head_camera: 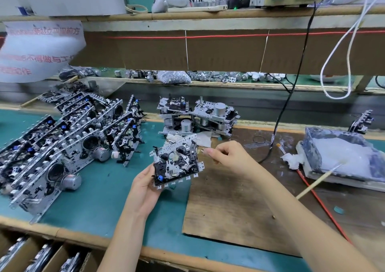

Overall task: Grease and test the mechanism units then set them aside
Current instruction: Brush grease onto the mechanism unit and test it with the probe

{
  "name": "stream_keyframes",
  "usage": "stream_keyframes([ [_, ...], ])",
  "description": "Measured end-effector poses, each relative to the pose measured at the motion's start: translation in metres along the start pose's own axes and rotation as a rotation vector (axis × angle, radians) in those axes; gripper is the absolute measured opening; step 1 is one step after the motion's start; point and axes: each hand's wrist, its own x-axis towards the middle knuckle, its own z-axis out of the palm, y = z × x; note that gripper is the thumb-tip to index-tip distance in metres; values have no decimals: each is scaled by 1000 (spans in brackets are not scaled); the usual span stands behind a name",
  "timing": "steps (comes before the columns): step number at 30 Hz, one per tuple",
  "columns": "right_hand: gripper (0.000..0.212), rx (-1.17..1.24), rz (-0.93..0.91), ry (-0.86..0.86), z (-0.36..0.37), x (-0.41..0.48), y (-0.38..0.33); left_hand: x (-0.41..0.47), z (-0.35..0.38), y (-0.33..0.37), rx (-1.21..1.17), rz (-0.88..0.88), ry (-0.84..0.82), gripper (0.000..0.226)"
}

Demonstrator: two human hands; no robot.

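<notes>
Held unit [176,163] well left of grease tray [341,159], left hand [145,188] curled round its lower edge, right hand [225,155] pinching small tip [200,151] against it; looked like testing step, called next for careful set-down among rows [62,142] farther left of tray.

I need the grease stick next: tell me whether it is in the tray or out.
In: the stick's tip lies in the white grease in the tray, its other end jutting out over the near rim.
</notes>
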Motion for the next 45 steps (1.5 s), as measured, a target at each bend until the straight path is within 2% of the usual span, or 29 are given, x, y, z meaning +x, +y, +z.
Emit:
stream_keyframes([
  [20, 50, 73, -18, -19, -1, 0, -6, 0, 0, 0, -25, 13, -32, 31],
  [26, 42, 59, -3, -51, -3, 0, -4, 0, 0, 0, -11, 8, -30, 31],
  [31, 42, 68, -2, -58, -3, 0, -1, -1, 0, 0, -10, 8, -26, 37],
  [41, 43, 72, 12, -74, 0, 2, 2, -1, 1, 0, 34, 23, -62, 33],
  [45, 43, 76, 47, -92, -1, 3, 4, -1, 1, 0, 22, 15, -51, 41],
])
